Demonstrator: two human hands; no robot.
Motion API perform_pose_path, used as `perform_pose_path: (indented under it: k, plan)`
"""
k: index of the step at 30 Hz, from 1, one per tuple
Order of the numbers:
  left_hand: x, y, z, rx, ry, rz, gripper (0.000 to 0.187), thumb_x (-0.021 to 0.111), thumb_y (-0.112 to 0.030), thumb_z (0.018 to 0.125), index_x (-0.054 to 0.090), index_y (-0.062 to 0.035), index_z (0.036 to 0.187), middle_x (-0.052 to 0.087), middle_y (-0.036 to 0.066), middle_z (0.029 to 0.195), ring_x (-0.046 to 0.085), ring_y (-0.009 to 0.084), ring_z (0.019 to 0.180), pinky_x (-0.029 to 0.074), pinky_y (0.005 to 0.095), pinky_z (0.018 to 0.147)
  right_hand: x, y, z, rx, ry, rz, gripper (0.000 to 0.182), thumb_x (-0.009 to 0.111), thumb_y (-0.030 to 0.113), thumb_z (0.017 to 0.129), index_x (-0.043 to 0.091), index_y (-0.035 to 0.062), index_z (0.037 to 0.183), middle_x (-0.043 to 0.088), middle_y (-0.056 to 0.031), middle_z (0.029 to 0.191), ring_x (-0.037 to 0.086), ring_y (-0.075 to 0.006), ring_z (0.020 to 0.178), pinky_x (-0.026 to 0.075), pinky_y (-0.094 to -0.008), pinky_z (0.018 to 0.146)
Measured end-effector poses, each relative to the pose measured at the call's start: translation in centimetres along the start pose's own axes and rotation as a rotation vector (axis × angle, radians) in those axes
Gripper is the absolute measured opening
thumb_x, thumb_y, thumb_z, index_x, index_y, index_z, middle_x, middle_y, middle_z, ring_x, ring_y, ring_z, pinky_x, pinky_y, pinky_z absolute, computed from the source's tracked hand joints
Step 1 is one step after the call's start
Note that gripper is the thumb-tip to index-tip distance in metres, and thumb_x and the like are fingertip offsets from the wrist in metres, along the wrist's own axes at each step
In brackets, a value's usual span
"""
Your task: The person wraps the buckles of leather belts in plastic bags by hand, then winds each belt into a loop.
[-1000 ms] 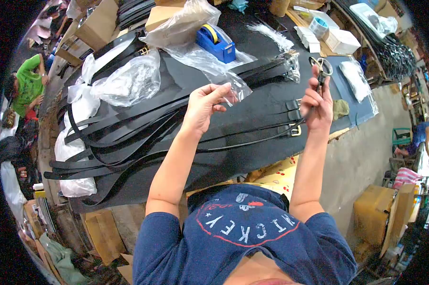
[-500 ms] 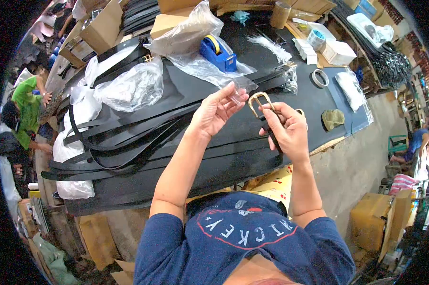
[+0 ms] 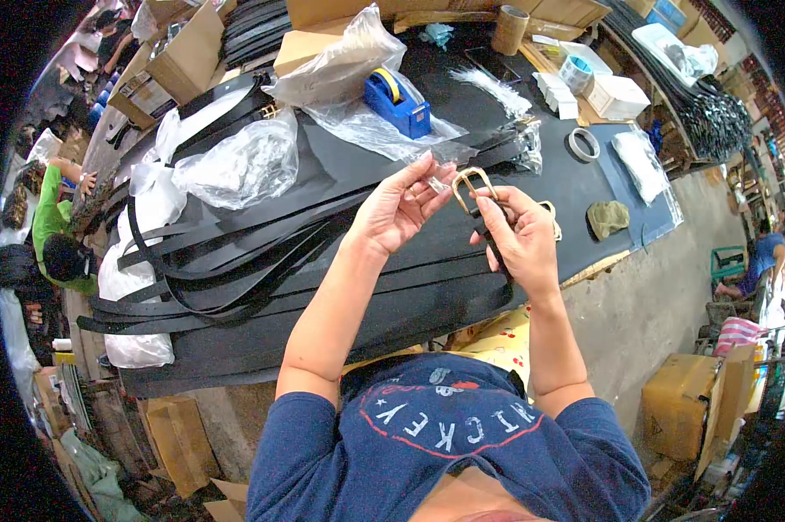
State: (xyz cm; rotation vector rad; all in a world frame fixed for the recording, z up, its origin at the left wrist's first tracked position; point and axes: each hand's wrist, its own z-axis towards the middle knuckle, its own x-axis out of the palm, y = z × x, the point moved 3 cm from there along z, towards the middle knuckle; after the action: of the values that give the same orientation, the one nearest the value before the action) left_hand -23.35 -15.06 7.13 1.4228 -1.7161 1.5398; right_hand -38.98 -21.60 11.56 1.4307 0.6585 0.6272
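Observation:
My right hand [image 3: 518, 241] grips the end of a black belt [image 3: 495, 252] whose gold buckle [image 3: 469, 186] sticks up above my fingers. My left hand [image 3: 397, 209] is raised beside it, pinching a small clear plastic bag [image 3: 436, 181] right next to the buckle. Both hands hover above a black table [image 3: 584, 187] on which several long black belts [image 3: 236, 261] lie spread out to the left.
A blue tape dispenser [image 3: 397, 94], clear plastic bags [image 3: 236, 161], a tape ring [image 3: 584, 144], white boxes [image 3: 623, 94] and cardboard boxes [image 3: 183, 52] stand on the table. More belts [image 3: 710, 109] hang at the right. People work at the left edge [image 3: 57, 239] and far right [image 3: 762, 248].
My right hand came down from near the tape ring and brought the buckled belt end close to my left hand. The left hand now holds the small bag against the buckle.

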Motion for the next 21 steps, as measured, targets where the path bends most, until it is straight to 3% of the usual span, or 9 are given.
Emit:
perform_pose_path:
  k: [8, 12, 18, 21]
  plan:
    - [0.0, 0.4, -0.3, -0.008, 0.014, 0.055, 0.02, 0.065, -0.02, 0.085, 0.062, -0.0031, 0.096, 0.066, 0.01, 0.096, 0.064, 0.0166, 0.089, 0.054, 0.0281, 0.08, -0.2, 0.4, -0.3, -0.007, 0.012, -0.019, 0.019, 0.056, 0.012, 0.091, 0.058, -0.0008, 0.105, 0.059, -0.0022, 0.07, 0.057, -0.0059, 0.054, 0.036, -0.017, 0.034]
    - [0.9, 0.5, -1.2, 0.111, 0.078, 0.272, 0.019, 0.063, -0.018, 0.085, 0.063, -0.0022, 0.096, 0.066, 0.009, 0.094, 0.064, 0.0155, 0.085, 0.053, 0.028, 0.076, -0.3, 0.0, -0.2, -0.051, -0.021, -0.022, 0.017, 0.056, 0.012, 0.09, 0.055, -0.0001, 0.103, 0.059, -0.002, 0.067, 0.056, -0.0059, 0.051, 0.035, -0.0167, 0.034]
    - [1.8, 0.3, -1.9, 0.211, 0.095, 0.528, 0.02, 0.064, -0.017, 0.085, 0.064, 0.0006, 0.095, 0.067, 0.008, 0.088, 0.065, 0.0146, 0.077, 0.053, 0.0268, 0.07, -0.4, 0.7, -0.2, -0.08, 0.03, 0.08, 0.026, 0.056, 0.008, 0.089, 0.038, 0.0035, 0.108, 0.062, -0.0053, 0.07, 0.056, -0.007, 0.052, 0.036, -0.0169, 0.034]
    - [3.2, 0.4, -2.0, 0.196, 0.135, 0.563, 0.019, 0.065, -0.017, 0.084, 0.065, 0.0003, 0.092, 0.067, 0.007, 0.085, 0.064, 0.0129, 0.072, 0.053, 0.0237, 0.065, -0.3, 0.6, 0.0, -0.138, -0.057, 0.155, 0.031, 0.058, 0.008, 0.089, 0.035, 0.0046, 0.109, 0.058, -0.0037, 0.064, 0.048, -0.0052, 0.043, 0.032, -0.0189, 0.033]
